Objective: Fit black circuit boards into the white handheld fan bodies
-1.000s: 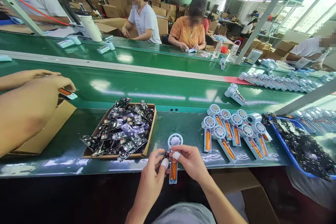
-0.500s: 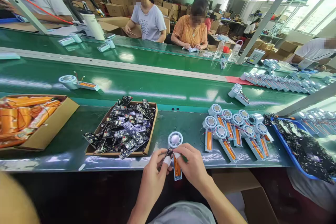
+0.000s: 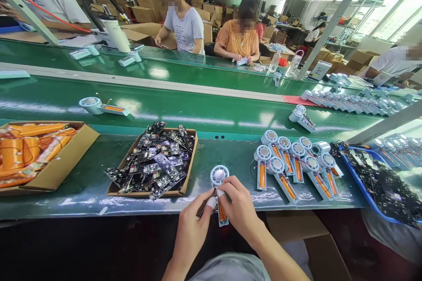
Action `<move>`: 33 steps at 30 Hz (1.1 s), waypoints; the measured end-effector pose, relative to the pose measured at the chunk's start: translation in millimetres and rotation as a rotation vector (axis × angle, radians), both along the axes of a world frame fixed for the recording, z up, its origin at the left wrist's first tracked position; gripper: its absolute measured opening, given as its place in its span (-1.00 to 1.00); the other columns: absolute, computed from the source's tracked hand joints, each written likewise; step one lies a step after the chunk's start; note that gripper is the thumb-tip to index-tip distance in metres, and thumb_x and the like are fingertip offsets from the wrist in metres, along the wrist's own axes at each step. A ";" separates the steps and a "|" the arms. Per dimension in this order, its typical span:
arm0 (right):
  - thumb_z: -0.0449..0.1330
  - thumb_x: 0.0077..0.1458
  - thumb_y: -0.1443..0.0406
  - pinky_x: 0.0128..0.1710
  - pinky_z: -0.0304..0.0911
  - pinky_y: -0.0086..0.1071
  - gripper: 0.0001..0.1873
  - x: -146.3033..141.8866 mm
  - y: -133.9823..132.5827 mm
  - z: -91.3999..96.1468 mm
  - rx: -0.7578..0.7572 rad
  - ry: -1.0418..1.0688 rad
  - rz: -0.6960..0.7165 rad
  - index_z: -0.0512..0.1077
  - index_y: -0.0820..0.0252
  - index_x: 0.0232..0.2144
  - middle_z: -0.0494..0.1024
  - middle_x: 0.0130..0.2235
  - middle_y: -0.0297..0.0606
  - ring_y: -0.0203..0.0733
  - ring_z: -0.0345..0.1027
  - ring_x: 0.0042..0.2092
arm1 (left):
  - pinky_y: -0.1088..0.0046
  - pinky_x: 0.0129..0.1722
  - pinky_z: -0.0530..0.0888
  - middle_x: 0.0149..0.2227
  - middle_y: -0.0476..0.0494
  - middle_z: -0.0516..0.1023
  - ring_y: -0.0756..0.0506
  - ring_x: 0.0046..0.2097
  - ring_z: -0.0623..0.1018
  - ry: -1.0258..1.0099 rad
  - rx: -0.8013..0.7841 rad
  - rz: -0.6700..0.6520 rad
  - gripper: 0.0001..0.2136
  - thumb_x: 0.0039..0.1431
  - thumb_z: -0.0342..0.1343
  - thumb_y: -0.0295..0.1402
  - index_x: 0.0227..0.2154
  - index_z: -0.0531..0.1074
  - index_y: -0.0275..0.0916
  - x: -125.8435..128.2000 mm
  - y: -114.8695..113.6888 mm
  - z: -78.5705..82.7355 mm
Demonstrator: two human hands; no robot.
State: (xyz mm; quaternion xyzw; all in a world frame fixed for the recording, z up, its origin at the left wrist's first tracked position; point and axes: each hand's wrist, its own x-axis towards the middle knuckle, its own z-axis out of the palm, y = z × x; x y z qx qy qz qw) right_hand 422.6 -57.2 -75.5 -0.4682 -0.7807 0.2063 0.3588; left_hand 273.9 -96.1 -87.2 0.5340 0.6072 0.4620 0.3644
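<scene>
In front of me, at the bench edge, lies a light-blue handheld fan housing point(image 3: 216, 181), its round head away from me and an orange battery point(image 3: 222, 214) in its open handle. My left hand point(image 3: 194, 221) is closed on a narrow dark circuit board, mostly hidden by the fingers, just left of the handle. Over the top of the handle my right hand point(image 3: 240, 206) pinches at the board's upper end, fingertips meeting the left ones. Whatever small part is between them, perhaps a wire end, is hidden. White covers sit on both thumbs.
A carton of circuit boards point(image 3: 194, 153) stands left of my hands, beyond it a carton of orange batteries point(image 3: 70, 153). Several fan housings point(image 3: 276, 165) lie to the right, beside a blue tray point(image 3: 362, 199) of boards. Behind runs a green conveyor belt point(image 3: 198, 107). Co-workers sit opposite.
My hands have drawn closer together at the handle's top, and the board has turned so less of it shows. The fan units on the near belt have shifted slightly right; those on the far belt, left.
</scene>
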 end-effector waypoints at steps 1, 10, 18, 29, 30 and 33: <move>0.10 0.17 0.49 -0.23 0.36 -0.39 -0.75 0.9 1.7 0.9 -0.037 0.035 0.008 0.54 0.18 -0.24 0.53 -0.20 -0.17 -0.18 0.44 -0.23 | 0.32 -0.22 0.64 -0.16 -0.17 0.71 -0.17 -0.24 0.69 -0.034 -0.026 -0.017 -0.70 0.18 0.06 -0.25 -0.14 0.61 -0.17 -2.1 1.7 -0.6; 0.25 0.16 0.42 -0.27 0.28 -0.43 -0.84 11.8 19.2 20.5 -0.332 0.190 0.157 0.61 0.14 -0.25 0.58 -0.35 -0.31 -0.25 0.43 -0.31 | 0.34 -0.24 0.61 -0.20 -0.17 0.72 -0.16 -0.28 0.65 -0.148 -0.127 -0.182 -0.72 0.11 0.15 -0.18 -0.23 0.65 -0.19 -24.1 17.8 0.5; 0.21 0.23 0.33 -0.27 0.25 -0.38 -0.85 12.3 15.5 18.6 -0.276 0.102 0.080 0.61 0.14 -0.28 0.57 -0.35 -0.27 -0.21 0.39 -0.30 | 0.25 -0.16 0.60 -0.16 -0.21 0.70 -0.24 -0.19 0.65 -0.162 -0.142 -0.191 -0.69 0.15 0.14 -0.12 -0.20 0.64 -0.18 -15.9 14.9 7.3; 0.26 -0.05 0.27 -0.40 0.21 -0.45 -0.78 21.3 15.0 12.8 -0.835 0.656 0.026 0.46 0.21 -0.29 0.48 -0.44 -0.37 -0.29 0.30 -0.41 | 0.30 -0.33 0.59 -0.33 -0.19 0.65 -0.16 -0.36 0.60 -0.230 -0.280 -0.113 -0.62 0.17 0.09 -0.01 -0.26 0.55 -0.24 -9.0 6.5 12.8; 0.22 -0.08 0.29 -0.39 0.19 -0.46 -0.80 20.5 15.4 13.0 -0.834 0.694 0.029 0.46 0.20 -0.31 0.49 -0.43 -0.36 -0.30 0.30 -0.40 | 0.37 -0.48 0.53 -0.42 -0.14 0.62 -0.12 -0.45 0.55 -0.225 -0.310 -0.104 -0.62 0.12 0.14 0.00 -0.30 0.54 -0.25 -6.4 11.4 8.4; 0.16 -0.16 0.30 -0.43 0.13 -0.47 -0.82 17.5 13.2 14.0 -0.886 0.820 0.083 0.44 0.18 -0.39 0.46 -0.46 -0.38 -0.31 0.24 -0.45 | 0.47 -0.62 0.40 -0.49 -0.08 0.57 -0.09 -0.52 0.49 -0.259 -0.403 -0.181 -0.58 0.01 0.23 0.02 -0.30 0.53 -0.28 3.5 21.0 1.1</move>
